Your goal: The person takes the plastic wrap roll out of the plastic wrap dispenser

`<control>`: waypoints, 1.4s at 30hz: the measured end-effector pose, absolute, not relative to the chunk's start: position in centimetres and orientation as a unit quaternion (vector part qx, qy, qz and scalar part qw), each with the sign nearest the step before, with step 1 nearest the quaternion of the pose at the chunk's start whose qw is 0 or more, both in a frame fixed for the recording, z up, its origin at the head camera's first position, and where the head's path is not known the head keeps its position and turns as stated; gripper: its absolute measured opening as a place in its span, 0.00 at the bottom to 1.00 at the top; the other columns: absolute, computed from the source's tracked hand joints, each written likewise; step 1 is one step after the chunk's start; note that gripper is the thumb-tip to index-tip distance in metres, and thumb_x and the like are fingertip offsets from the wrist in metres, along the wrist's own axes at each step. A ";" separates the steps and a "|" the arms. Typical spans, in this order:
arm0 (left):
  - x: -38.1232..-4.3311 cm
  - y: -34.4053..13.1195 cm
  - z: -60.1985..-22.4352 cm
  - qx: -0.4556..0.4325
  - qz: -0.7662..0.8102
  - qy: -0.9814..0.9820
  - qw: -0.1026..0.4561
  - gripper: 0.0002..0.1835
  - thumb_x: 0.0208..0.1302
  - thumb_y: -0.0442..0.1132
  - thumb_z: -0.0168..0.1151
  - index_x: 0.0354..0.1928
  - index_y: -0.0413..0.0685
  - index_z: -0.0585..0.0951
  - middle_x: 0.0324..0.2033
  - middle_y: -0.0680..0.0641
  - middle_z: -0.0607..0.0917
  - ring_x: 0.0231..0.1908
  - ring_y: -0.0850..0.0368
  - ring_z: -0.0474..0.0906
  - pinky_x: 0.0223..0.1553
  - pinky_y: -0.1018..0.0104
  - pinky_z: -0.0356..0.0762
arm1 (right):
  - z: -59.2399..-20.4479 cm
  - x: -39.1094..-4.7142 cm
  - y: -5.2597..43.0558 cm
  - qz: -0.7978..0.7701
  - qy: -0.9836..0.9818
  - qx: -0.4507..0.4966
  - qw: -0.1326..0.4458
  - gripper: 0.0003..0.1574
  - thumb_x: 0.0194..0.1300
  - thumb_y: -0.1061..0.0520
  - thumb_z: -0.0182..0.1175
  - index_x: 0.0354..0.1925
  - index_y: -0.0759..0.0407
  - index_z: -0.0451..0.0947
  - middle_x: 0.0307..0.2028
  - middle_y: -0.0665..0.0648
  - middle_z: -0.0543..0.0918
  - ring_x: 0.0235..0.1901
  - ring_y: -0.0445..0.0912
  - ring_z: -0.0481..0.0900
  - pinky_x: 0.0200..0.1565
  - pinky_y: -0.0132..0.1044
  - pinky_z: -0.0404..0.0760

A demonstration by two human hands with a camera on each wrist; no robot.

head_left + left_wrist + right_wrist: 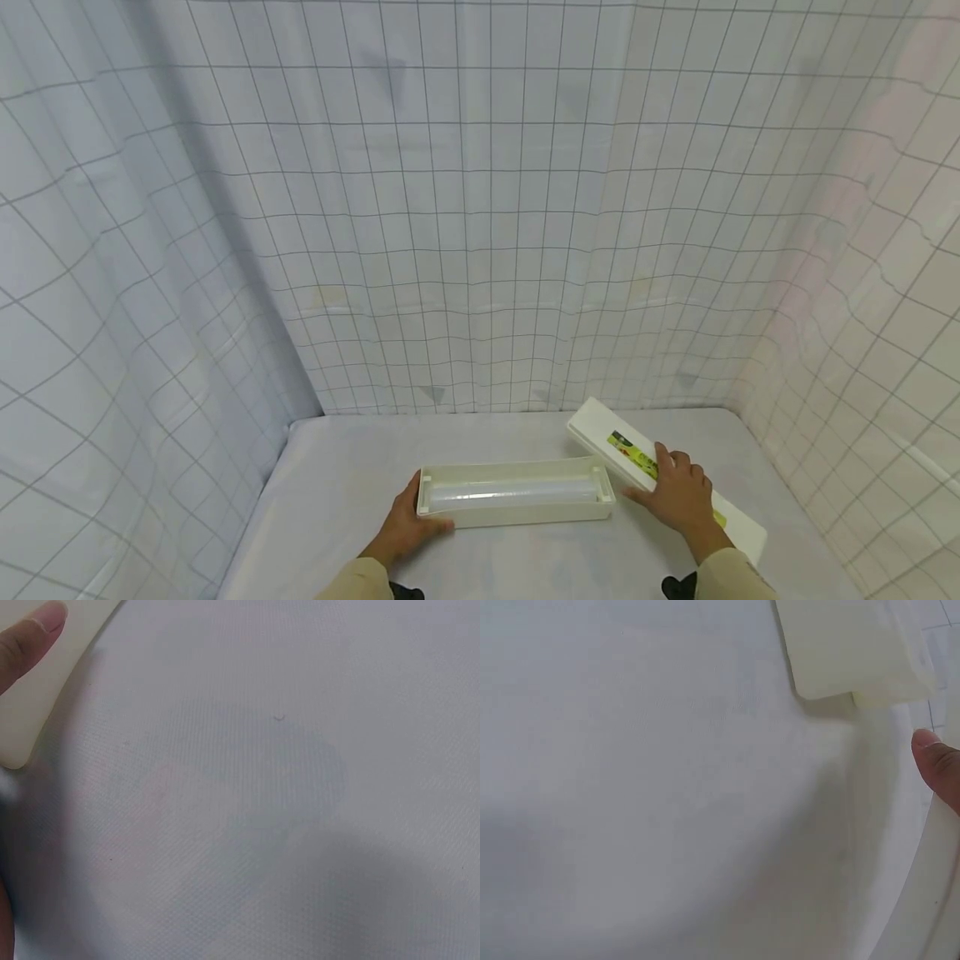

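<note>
A long cream-coloured cling film dispenser box [525, 516] lies lengthwise on the table without its cover, a shiny, translucent roll [510, 493] inside it. My left hand [408, 523] grips the box's left end, thumb along the front wall and fingers round the far corner. In the left wrist view, the thumb [34, 637] presses against the box wall. To the right, a long white lid [596, 423] with a green and yellow label [632, 452] sits slanted. My right hand [678, 493] holds it across its width, the thumb at the edge facing the box.
A white cloth covers the table [345, 467]. White curtains with a dark grid [480, 250] hang behind and along both sides. The lid's upper-left part stands close to the box's right end.
</note>
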State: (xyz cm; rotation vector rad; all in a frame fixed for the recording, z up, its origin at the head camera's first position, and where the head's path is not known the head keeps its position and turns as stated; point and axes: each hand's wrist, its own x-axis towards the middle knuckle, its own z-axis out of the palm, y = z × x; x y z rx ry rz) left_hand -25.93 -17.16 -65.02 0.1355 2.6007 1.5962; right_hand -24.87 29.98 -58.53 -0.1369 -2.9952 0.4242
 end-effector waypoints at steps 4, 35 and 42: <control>-26.0 -17.1 -65.2 0.045 0.524 0.849 0.047 0.64 0.38 0.41 0.87 0.78 0.40 0.58 0.66 0.38 0.78 0.63 0.44 0.75 0.69 0.42 0.67 | -59.2 -24.8 31.2 0.143 -0.987 -0.059 0.040 0.72 0.51 0.24 0.70 0.75 0.65 0.55 0.63 0.80 0.67 0.57 0.80 0.68 0.54 0.75 0.68; -26.0 -17.3 -65.3 0.041 0.520 0.852 0.044 0.63 0.38 0.40 0.87 0.77 0.41 0.60 0.64 0.40 0.80 0.60 0.48 0.76 0.68 0.48 0.69 | -62.4 -21.6 37.4 0.134 -0.983 -0.125 -0.022 0.78 0.49 0.15 0.64 0.70 0.72 0.53 0.59 0.87 0.63 0.51 0.84 0.67 0.49 0.73 0.70; -26.3 -17.4 -65.4 0.040 0.524 0.849 0.051 0.63 0.38 0.40 0.87 0.77 0.41 0.59 0.65 0.40 0.79 0.60 0.47 0.76 0.69 0.43 0.68 | -62.5 -20.8 38.0 0.137 -0.980 -0.143 -0.031 0.77 0.48 0.15 0.64 0.68 0.73 0.52 0.56 0.88 0.63 0.50 0.85 0.66 0.48 0.73 0.70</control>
